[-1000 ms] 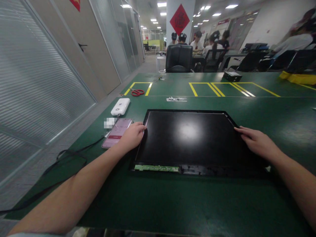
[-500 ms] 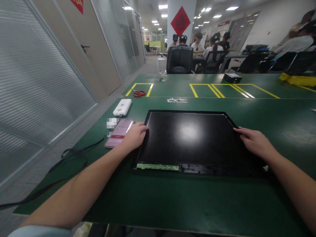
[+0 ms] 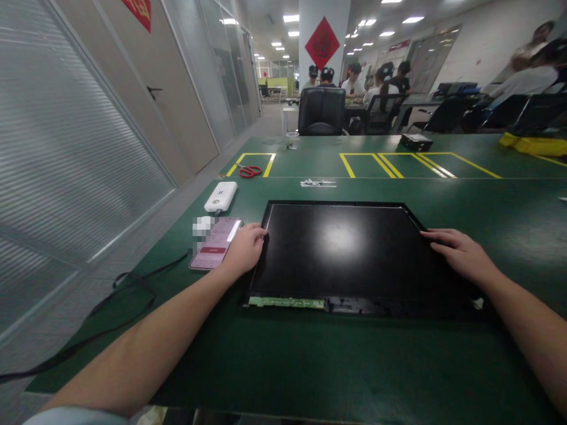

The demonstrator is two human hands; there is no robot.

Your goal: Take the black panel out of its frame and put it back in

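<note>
A black LCD screen panel (image 3: 349, 260) lies face up on the green table (image 3: 310, 360) in front of me. Along its near edge on the left runs a green circuit board strip (image 3: 287, 303). My left hand (image 3: 246, 248) is closed on the panel's left edge, its thumb and fingers at the frame. Across from it, my right hand (image 3: 460, 254) grips the right edge, with the fingertips over the frame. The undersides of both grips are hidden.
Left of the panel lie a lit phone (image 3: 215, 245), a white power bank (image 3: 221, 196) and a black strap (image 3: 133, 283). Farther back are red-handled scissors (image 3: 250, 171), small white scraps (image 3: 318, 183), yellow tape outlines and a black box (image 3: 416, 141). Several people sit beyond black chairs (image 3: 322, 111).
The whole view has shifted slightly downward in the picture. Both hands stay on the panel's side edges; the right hand's fingers look a little straighter.
</note>
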